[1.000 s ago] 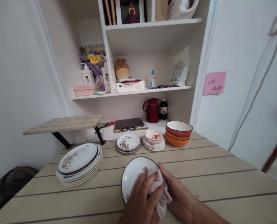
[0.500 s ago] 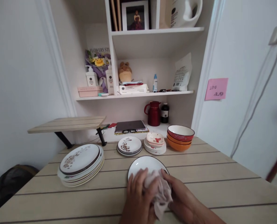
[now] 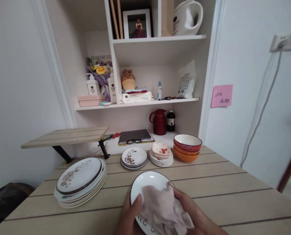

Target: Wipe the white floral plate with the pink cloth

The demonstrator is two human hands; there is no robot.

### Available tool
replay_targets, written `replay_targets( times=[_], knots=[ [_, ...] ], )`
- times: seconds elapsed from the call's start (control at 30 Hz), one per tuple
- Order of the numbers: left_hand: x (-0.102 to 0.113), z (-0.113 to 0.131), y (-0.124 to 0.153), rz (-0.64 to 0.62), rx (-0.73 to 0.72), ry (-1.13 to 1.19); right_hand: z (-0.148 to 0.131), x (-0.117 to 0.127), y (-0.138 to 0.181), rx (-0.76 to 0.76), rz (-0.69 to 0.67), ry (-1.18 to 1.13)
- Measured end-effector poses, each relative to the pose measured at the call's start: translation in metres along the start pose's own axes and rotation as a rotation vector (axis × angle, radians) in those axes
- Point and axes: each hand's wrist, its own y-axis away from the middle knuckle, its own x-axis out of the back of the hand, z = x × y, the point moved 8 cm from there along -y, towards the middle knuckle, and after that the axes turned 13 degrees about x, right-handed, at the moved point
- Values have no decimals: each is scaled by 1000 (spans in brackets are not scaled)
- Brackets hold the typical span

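Note:
A white plate with a dark rim is held tilted near the table's front edge, dark marks showing at its lower left. My left hand grips its left edge, thumb over the rim and the other fingers hidden beneath. On the right, my right hand is closed at the plate's edge, against a crumpled pale pink cloth that covers much of the plate's face. How far its fingers reach under the plate is hidden.
Large plates are stacked at left. Behind the held plate stand small plates, little dishes and bowls. A raised wooden shelf juts over the table's back left. Farther back are a laptop and a red jug.
My left hand has moved off the cloth to the plate's left edge. The cloth now lies spread over the plate, and the view has shifted slightly.

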Motion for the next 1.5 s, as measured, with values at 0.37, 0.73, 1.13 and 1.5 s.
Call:
replay_targets(
  times=[0.37,0.73,1.13,1.5],
  knots=[
    [34,-36,-34,-98,268,35,-28,16,-6,160,170,225],
    [47,-37,-58,-103,353,-90,-86,16,-15,730,151,1054],
    [10,-36,-21,-190,382,119,-81,23,-17,675,172,921],
    [-32,-18,-1,-285,255,78,-72,20,-34,459,-13,890]
  ],
)
